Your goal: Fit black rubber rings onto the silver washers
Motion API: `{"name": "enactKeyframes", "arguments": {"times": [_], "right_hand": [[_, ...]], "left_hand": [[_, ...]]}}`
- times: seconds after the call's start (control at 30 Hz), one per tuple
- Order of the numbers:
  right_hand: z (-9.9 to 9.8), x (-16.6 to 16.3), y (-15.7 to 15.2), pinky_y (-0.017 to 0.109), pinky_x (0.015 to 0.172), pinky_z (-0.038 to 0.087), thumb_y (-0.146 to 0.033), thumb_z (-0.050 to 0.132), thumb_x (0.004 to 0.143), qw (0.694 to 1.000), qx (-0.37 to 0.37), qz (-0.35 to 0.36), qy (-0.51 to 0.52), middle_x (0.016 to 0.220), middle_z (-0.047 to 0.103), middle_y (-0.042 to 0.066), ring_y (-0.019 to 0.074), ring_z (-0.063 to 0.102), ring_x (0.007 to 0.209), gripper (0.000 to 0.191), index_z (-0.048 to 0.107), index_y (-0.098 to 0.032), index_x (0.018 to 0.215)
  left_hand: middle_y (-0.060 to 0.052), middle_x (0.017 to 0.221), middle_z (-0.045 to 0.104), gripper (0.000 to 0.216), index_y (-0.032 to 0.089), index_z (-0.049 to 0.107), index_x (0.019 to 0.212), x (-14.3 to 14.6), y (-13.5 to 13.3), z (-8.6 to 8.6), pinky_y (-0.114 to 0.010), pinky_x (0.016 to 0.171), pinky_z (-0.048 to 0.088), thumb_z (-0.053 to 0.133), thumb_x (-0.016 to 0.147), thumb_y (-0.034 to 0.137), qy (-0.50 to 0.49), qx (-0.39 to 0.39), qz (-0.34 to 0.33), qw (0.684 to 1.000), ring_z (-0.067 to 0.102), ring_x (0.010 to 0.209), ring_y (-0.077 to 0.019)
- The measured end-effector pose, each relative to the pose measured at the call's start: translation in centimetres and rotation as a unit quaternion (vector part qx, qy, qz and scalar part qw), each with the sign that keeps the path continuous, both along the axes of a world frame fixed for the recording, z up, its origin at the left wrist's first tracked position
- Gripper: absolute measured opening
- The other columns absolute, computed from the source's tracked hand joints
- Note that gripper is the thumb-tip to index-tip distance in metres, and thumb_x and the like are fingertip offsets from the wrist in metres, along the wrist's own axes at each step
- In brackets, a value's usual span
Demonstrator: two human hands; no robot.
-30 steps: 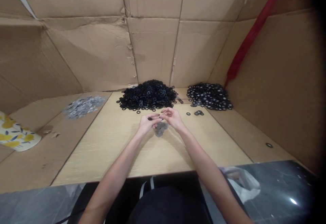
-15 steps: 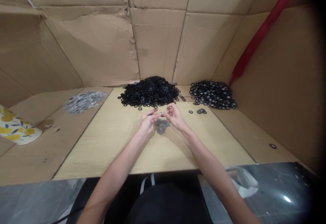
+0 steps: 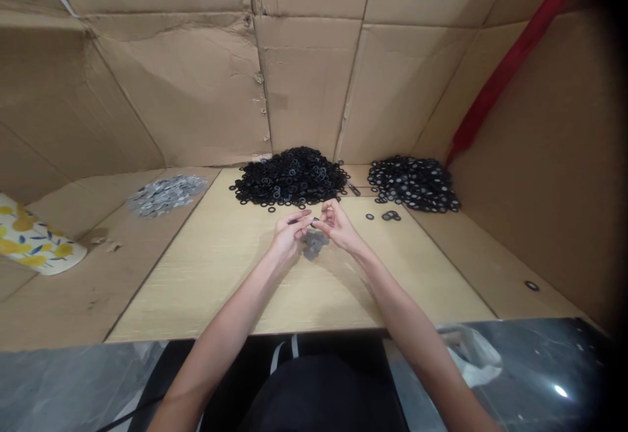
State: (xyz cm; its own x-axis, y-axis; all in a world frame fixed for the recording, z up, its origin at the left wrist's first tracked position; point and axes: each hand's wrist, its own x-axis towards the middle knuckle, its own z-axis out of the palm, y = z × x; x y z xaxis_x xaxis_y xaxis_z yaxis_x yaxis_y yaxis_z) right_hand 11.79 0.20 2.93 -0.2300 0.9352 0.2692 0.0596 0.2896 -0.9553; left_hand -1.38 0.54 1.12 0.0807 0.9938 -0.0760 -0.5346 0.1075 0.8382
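My left hand (image 3: 288, 234) and my right hand (image 3: 339, 228) meet over the middle of the yellowish board, fingertips closed on a small black ring (image 3: 314, 223) between them. Something dark also shows between the fingers of my left hand, too small to make out. Just below the fingertips lies a little heap of grey translucent discs (image 3: 314, 246). Beyond my hands rises a large pile of black rings (image 3: 292, 180). To its right is a pile of black rings with pale centres (image 3: 415, 184), and a few similar pieces (image 3: 391, 216) lie near my right hand.
Flat grey discs (image 3: 167, 195) are heaped at the left. A lemon-patterned cylinder (image 3: 39, 242) stands at the far left. Cardboard walls (image 3: 309, 85) enclose the back and sides. A small dark tool (image 3: 354, 189) lies between the piles; one ring (image 3: 531, 285) sits at right.
Both hands stay together at nearly the same spot, with the black ring shifted slightly between the fingertips. The whole view has moved a little.
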Motion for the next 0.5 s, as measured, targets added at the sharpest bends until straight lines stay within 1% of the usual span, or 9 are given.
{"name": "enactKeyframes", "arguments": {"times": [0.13, 0.27, 0.4, 0.5], "right_hand": [[-0.2, 0.0, 0.2, 0.02, 0.045, 0.028, -0.031, 0.063, 0.064, 0.999, -0.008, -0.021, 0.024, 0.062, 0.04, -0.008, 0.0066, 0.036, 0.049, 0.034, 0.035, -0.023, 0.082], [-0.5, -0.1, 0.4, 0.02, 0.044, 0.026, -0.033, 0.061, 0.065, 0.998, -0.021, -0.027, 0.046, 0.059, 0.04, -0.009, 0.0064, 0.034, 0.046, 0.033, 0.034, -0.024, 0.083], [-1.1, -0.5, 0.8, 0.021, 0.049, 0.031, -0.029, 0.06, 0.064, 0.997, 0.012, -0.067, 0.044, 0.059, 0.042, -0.008, 0.0085, 0.041, 0.052, 0.032, 0.033, -0.023, 0.08], [-1.4, -0.7, 1.0, 0.023, 0.053, 0.034, -0.028, 0.06, 0.063, 0.994, 0.034, -0.091, 0.052, 0.058, 0.041, -0.008, 0.0097, 0.043, 0.054, 0.032, 0.032, -0.023, 0.079]], "left_hand": [[-0.003, 0.065, 0.06, 0.027, 0.007, 0.065, 0.082, 0.2, -0.2, 0.4, -0.016, 0.038, 0.025, 0.072, 0.056, 0.013, 0.023, 0.009, 0.007, 1.0, 0.04, 0.041, 0.0003], [-0.004, 0.067, 0.062, 0.035, 0.008, 0.065, 0.084, 0.1, -0.2, 0.5, -0.018, 0.038, 0.026, 0.075, 0.051, 0.015, 0.083, 0.019, 0.019, 0.996, 0.041, 0.041, -0.0014], [-0.001, 0.054, 0.057, 0.029, 0.008, 0.065, 0.075, -0.1, 0.2, 0.1, -0.019, 0.038, 0.027, 0.075, 0.05, 0.018, 0.15, 0.044, 0.007, 0.988, 0.041, 0.038, -0.0036], [0.001, 0.048, 0.053, 0.023, 0.009, 0.064, 0.071, -0.2, 0.3, 0.1, -0.019, 0.037, 0.026, 0.074, 0.052, 0.017, 0.171, 0.051, -0.001, 0.984, 0.039, 0.036, -0.0038]]}}
